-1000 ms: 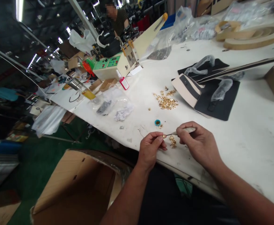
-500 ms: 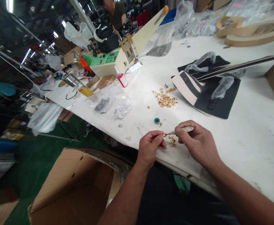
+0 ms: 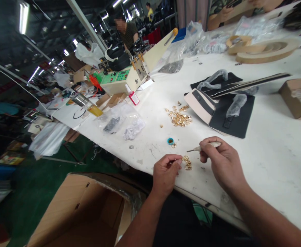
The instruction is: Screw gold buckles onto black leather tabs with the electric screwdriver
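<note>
Thumb and forefinger of a worker's left hand [image 3: 166, 173] are pressing together at the tips, pinching what is appearing to me as a small gold piece [image 3: 182, 158], mostly hiding behind the fingers. The hand is hovering by the near edge of the white counter [image 3: 263, 164]. Just beside those fingertips, a small gold cluster [image 3: 188, 166] is lying on the surface.

Across from it, the right hand [image 3: 224, 163] is gripping a slim tool [image 3: 197, 149], its fingers curling around the pale handle. The thin metal shank is pointing leftward, its tip hanging apart from the gold piece.

Beyond the hands, a blue cap [image 3: 170, 141] is sitting on the counter with a gold ring [image 3: 173, 145] lying right next to it, and farther back a loose gold heap [image 3: 180, 118] is spreading out. To the right of the heap, black panels [image 3: 234, 116] are overlapping, plastic wrap partly covering their straps. At the left, a red bottle [image 3: 133, 97] is standing in front of a machine [image 3: 122, 80]. Tan rolls [image 3: 268, 53] are resting toward the far side, where a co-worker's hand [image 3: 225, 13] is showing. Below the counter, a carton [image 3: 60, 206] is gaping open beside the left forearm.
</note>
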`<state>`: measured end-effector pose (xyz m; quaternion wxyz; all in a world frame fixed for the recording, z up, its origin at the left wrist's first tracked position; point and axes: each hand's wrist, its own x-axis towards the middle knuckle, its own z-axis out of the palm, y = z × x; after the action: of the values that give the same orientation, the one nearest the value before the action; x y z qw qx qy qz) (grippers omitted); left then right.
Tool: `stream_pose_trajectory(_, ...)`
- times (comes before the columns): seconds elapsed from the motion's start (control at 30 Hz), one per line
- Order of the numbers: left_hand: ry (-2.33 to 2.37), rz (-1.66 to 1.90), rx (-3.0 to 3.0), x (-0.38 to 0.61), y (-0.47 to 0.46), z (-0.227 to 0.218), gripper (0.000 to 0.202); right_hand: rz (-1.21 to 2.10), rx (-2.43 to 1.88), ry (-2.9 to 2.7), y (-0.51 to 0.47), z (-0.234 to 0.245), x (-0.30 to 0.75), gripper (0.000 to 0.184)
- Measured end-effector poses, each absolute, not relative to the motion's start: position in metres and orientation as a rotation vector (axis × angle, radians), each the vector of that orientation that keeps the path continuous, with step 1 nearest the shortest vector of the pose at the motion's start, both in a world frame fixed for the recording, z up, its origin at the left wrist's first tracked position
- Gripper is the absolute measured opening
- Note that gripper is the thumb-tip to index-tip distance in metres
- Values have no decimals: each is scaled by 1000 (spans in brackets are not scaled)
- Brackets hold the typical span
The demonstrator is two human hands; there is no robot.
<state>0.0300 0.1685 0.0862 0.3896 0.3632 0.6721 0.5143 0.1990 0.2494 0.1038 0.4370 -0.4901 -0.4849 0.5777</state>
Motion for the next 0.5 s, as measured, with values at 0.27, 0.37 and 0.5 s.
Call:
stream_pose_trajectory(0.27, 1887, 1185, 1556, -21, 212, 104, 15, 1505, -1223, -1163, 252, 106, 200, 35)
stream_pose_trajectory(0.37, 2049, 1088, 1709, -56, 253, 101, 21, 1509, -1235, -1176, 253, 104, 199, 37)
stream_pose_trajectory(0.5, 2067, 941, 1790, -85, 296, 94, 25, 1449, -1241, -1261, 254, 103, 203, 39)
